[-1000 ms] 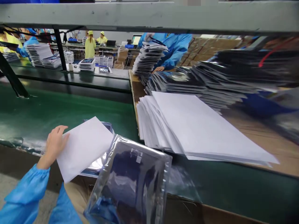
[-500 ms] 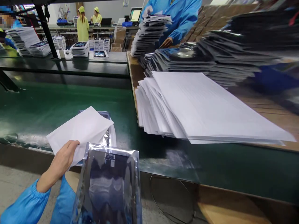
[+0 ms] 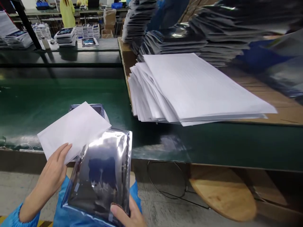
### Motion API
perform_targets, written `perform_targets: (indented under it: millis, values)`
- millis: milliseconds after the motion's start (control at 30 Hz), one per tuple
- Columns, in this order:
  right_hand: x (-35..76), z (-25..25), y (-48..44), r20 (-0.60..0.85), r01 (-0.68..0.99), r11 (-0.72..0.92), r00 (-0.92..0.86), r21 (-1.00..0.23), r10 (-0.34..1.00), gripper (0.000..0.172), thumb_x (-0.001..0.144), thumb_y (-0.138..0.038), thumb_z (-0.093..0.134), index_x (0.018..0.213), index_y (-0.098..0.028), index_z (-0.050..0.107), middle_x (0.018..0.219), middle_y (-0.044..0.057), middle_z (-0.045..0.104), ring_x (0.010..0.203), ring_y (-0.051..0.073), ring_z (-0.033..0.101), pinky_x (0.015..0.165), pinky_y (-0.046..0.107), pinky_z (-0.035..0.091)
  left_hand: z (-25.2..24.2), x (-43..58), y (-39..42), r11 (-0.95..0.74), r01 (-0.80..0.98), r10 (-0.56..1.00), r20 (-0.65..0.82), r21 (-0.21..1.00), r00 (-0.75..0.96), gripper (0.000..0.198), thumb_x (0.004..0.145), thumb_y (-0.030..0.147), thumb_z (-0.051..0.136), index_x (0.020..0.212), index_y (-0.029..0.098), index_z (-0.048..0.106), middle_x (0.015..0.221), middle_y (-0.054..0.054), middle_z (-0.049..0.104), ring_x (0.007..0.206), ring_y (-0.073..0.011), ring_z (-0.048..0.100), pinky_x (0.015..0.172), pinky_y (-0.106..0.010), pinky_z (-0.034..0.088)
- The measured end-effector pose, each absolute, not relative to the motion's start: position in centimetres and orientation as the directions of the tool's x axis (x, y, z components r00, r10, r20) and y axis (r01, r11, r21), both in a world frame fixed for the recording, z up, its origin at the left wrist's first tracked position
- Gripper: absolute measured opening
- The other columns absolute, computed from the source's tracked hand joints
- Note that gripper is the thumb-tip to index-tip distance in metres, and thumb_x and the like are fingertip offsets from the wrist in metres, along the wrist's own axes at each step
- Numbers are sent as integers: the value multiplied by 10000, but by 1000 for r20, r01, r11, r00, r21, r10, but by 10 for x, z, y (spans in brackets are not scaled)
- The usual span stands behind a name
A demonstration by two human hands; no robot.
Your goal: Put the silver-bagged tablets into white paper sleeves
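My left hand (image 3: 53, 171) grips the near edge of a white sheet of paper (image 3: 73, 129), which lies tilted over a packaged item (image 3: 99, 108) on the green conveyor belt (image 3: 59, 94). My right hand (image 3: 126, 214) holds the bottom edge of a shiny silver plastic bag (image 3: 100, 171) with a dark item inside, thumb on top. The paper's lower corner meets the bag's open top.
A fanned stack of white sheets (image 3: 187, 88) lies on a wooden board (image 3: 279, 104) to the right. Piles of dark bagged items (image 3: 213, 34) rise behind it. Stacks of boxed goods (image 3: 66, 34) and a person in yellow (image 3: 67, 12) are at the far benches. A wooden stool seat (image 3: 222, 192) is below.
The view has tilted down. The silver bag has swung upright towards me and my right hand now shows at its bottom edge. My left hand keeps its hold on the paper.
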State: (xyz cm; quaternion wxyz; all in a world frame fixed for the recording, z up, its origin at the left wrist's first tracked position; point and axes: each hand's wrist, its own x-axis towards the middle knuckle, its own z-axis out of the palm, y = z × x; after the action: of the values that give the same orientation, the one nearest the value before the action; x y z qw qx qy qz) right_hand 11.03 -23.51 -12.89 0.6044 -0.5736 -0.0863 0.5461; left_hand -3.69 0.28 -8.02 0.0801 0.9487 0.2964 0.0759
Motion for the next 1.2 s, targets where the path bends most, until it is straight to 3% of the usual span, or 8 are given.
perform_targets:
  millis: [133,233,300,433,833,1100,1200]
  values:
    - [112,-129,-225,-512,-541,-205,510,-815,691,540,642,-552,740,1039,-196,660,1011,88,729,956,260,647,882,392,480,-91,-58,-6,-767,625,641,223,147,735,494,838,120,347,1326,195,330,1264,-151,487,1117,-286,506,907,-442,443]
    - [109,-140,-227,-529,-540,-202,560,-817,638,503,637,-535,749,1005,-201,668,981,81,731,923,253,652,842,380,500,-97,-69,-16,-642,729,762,308,238,570,222,843,210,428,1060,187,470,996,-114,553,929,-262,551,788,-402,472]
    - [106,-148,-229,-549,-573,-192,554,-797,626,491,641,-519,753,1003,-200,662,960,74,729,908,245,655,833,369,507,-99,-72,-26,-543,777,833,322,319,450,56,830,263,487,857,220,463,814,-45,518,771,-215,534,700,-352,462]
    - [96,-156,-228,-571,-638,-161,513,-753,641,423,663,-474,756,977,-209,656,912,53,721,886,232,660,806,348,522,-105,-73,-48,-426,805,902,268,413,340,193,828,298,528,680,235,420,674,9,466,650,-168,473,616,-295,411]
    - [84,-154,-218,-545,-583,-154,589,-798,596,423,693,-446,746,1020,-207,622,939,30,710,901,214,640,843,328,485,-115,-72,-74,-382,655,923,244,652,296,86,861,243,507,820,207,574,792,-34,602,758,-182,571,700,-310,465]
    - [82,-151,-216,-561,-615,-150,556,-774,613,370,701,-448,734,967,-208,642,903,35,715,880,212,651,780,303,519,-116,-77,-84,-316,619,947,202,719,248,116,887,240,468,821,219,561,797,-26,594,768,-179,568,695,-308,471]
    - [83,-151,-216,-574,-607,-182,551,-774,605,354,704,-448,730,953,-210,650,896,30,717,870,204,651,774,292,520,-115,-76,-87,-358,649,934,258,671,249,111,883,226,473,810,225,557,746,-16,596,725,-176,572,667,-305,473]
